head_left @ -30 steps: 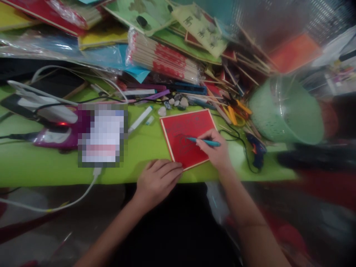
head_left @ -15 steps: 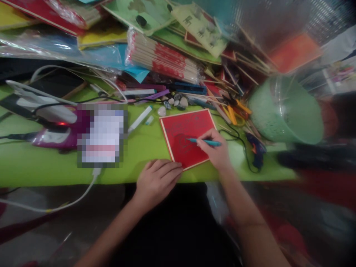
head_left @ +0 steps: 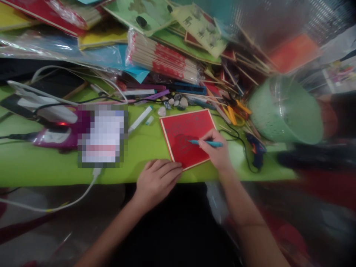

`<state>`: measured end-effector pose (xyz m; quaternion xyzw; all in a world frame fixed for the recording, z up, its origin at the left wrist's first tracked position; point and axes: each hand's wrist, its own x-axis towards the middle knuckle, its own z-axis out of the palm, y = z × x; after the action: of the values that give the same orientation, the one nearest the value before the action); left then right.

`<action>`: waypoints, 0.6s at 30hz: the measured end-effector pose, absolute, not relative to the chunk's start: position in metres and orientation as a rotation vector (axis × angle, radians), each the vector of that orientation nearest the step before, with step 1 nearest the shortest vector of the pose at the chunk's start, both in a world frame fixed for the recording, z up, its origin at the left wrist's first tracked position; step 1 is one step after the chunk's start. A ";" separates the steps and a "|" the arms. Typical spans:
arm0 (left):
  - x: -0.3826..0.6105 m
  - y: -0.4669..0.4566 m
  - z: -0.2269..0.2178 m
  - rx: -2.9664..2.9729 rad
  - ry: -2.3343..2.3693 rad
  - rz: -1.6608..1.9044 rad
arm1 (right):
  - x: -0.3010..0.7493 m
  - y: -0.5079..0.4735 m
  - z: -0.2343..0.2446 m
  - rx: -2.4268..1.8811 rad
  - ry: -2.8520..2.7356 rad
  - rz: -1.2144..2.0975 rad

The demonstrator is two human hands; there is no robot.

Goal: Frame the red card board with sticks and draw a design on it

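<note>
A red square card (head_left: 185, 129) with a pale border and dark line drawing lies on the green table (head_left: 144, 148). My right hand (head_left: 215, 150) is closed round a teal pen (head_left: 207, 143), whose tip touches the card's middle. My left hand (head_left: 157, 180) lies flat with fingers stretched out, its fingertips pressing the card's near left corner at the table's front edge.
A purple device (head_left: 55, 129) with cables sits at the left. Behind the card lie small stones (head_left: 178, 101), markers, a stick bundle (head_left: 164, 59) and stacked coloured sheets. Yellow-handled scissors (head_left: 236, 113), a glue gun (head_left: 257, 150) and a green basket (head_left: 286, 111) are on the right.
The pen tip has shifted slightly to the right and down on the card. The left hand has stayed in place.
</note>
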<state>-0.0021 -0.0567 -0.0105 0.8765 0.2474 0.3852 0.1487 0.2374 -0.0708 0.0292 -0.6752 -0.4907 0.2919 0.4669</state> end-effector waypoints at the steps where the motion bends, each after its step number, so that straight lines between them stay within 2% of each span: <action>1: -0.002 -0.057 -0.010 2.519 0.712 1.106 | 0.238 -0.071 0.029 -1.655 -1.213 0.707; 18: -0.002 -0.057 -0.010 2.521 0.708 1.111 | 0.239 -0.072 0.028 -1.667 -1.198 0.709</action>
<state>-0.0016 -0.0569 -0.0100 0.8764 0.2463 0.3864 0.1481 0.2389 -0.0719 0.0277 -0.6791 -0.4879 0.2889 0.4663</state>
